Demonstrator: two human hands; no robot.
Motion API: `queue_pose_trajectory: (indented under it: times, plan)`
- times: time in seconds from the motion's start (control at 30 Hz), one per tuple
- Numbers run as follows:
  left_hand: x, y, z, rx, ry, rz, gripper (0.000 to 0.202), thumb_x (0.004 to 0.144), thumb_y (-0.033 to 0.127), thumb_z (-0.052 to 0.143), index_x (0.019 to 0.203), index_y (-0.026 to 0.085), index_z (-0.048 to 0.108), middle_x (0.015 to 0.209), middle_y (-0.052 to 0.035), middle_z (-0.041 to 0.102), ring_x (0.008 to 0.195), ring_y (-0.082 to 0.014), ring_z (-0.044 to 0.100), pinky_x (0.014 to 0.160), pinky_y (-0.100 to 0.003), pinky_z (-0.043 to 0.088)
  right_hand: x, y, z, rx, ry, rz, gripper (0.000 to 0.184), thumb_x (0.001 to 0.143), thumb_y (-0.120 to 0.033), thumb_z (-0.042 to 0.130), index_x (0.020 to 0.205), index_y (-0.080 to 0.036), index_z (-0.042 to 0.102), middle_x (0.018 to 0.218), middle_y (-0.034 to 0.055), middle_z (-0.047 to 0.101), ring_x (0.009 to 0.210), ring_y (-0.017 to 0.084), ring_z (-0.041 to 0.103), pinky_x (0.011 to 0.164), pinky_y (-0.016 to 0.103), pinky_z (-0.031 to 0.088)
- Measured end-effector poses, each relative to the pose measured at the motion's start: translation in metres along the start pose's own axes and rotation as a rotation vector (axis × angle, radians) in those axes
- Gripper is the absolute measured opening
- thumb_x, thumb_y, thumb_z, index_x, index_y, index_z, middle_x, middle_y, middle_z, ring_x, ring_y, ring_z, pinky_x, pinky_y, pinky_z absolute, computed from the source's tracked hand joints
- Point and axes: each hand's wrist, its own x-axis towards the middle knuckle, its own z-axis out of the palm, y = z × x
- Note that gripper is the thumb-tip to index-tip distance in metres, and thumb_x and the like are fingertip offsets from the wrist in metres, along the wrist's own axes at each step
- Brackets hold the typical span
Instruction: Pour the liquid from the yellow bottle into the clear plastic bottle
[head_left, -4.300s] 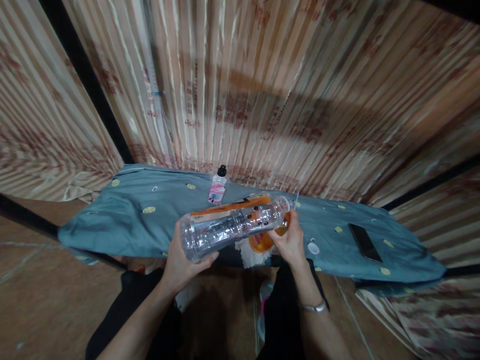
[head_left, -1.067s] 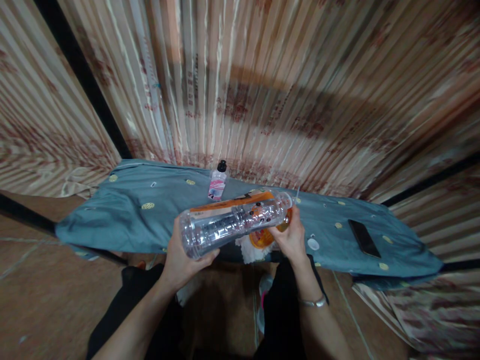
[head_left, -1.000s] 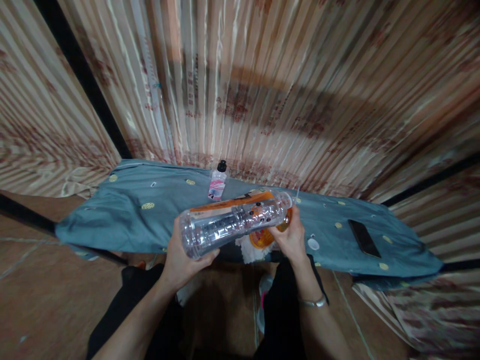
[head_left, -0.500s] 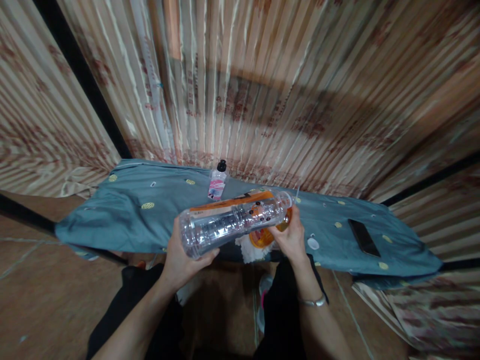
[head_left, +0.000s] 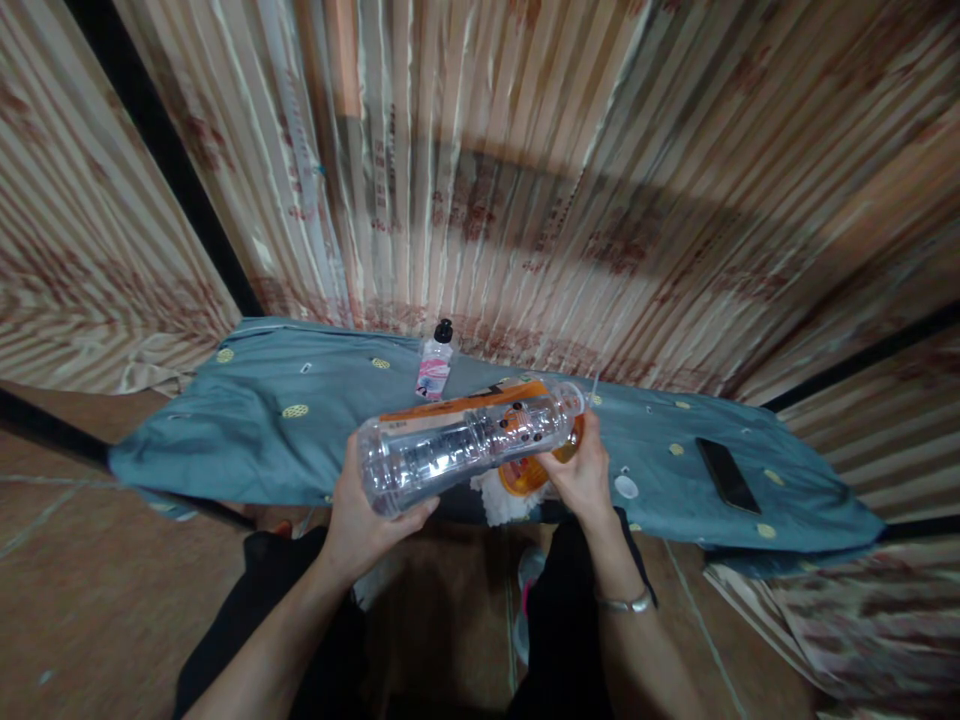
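A large clear plastic bottle (head_left: 450, 455) with an orange label is held sideways over the bed, its mouth pointing right. My left hand (head_left: 369, 505) is closed around its base end. My right hand (head_left: 581, 470) is closed on an orange see-through container (head_left: 525, 475) just below the bottle's mouth. The clear bottle partly covers this container, so its full shape is hidden. Whether my right fingers also touch the bottle's neck I cannot tell. Under the container lies a crumpled white cloth or tissue (head_left: 499, 502).
A small pump-top bottle (head_left: 433, 370) with a black cap and pink label is on the blue-green sheet (head_left: 247, 430). To the right are a small white round piece (head_left: 626, 487) and a black phone (head_left: 727, 475). A striped curtain (head_left: 480, 200) hangs behind, with dark poles (head_left: 165, 150) at the sides.
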Motion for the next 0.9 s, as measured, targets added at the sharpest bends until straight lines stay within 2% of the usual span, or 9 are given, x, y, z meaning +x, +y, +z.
queue_pose_trajectory:
  times: [0.17, 0.4, 0.57, 0.9]
  plan:
    - [-0.0001, 0.0015, -0.0003, -0.010, -0.001, 0.026, 0.089, 0.064, 0.058, 0.098, 0.137, 0.025, 0.059, 0.113, -0.0062, 0.080, 0.106, -0.0345, 0.085, 0.099, -0.055, 0.072, 0.0001, 0.0011, -0.0017, -0.002, -0.019, -0.002, 0.084, 0.079, -0.045, 0.081, 0.156, -0.019, 0.059, 0.133, 0.0171, 0.083, 0.116, 0.036, 0.084, 0.104, 0.053, 0.069]
    - [-0.0008, 0.0033, 0.0008, -0.043, 0.015, 0.002, 0.086, 0.060, 0.056, 0.101, 0.130, 0.026, 0.062, 0.114, -0.0076, 0.082, 0.107, -0.0375, 0.086, 0.101, -0.059, 0.072, -0.0002, -0.0015, -0.0027, -0.014, -0.015, 0.000, 0.085, 0.078, -0.044, 0.081, 0.156, -0.019, 0.059, 0.133, 0.0170, 0.084, 0.116, 0.037, 0.084, 0.103, 0.053, 0.070]
    - [-0.0012, 0.0079, 0.0001, -0.063, 0.006, -0.015, 0.088, 0.061, 0.054, 0.100, 0.134, 0.025, 0.061, 0.119, -0.0106, 0.083, 0.108, -0.0386, 0.087, 0.099, -0.059, 0.073, 0.0001, -0.0006, -0.0042, -0.011, -0.060, 0.007, 0.089, 0.079, -0.043, 0.082, 0.161, -0.018, 0.057, 0.137, 0.0180, 0.082, 0.119, 0.037, 0.084, 0.107, 0.055, 0.069]
    - [-0.0007, 0.0061, 0.0006, -0.062, 0.020, 0.005, 0.084, 0.059, 0.055, 0.101, 0.126, 0.026, 0.060, 0.115, -0.0081, 0.082, 0.105, -0.0364, 0.087, 0.099, -0.058, 0.073, -0.0009, 0.0008, -0.0021, -0.026, -0.016, -0.027, 0.085, 0.080, -0.044, 0.081, 0.157, -0.018, 0.059, 0.134, 0.0176, 0.085, 0.114, 0.036, 0.086, 0.103, 0.054, 0.071]
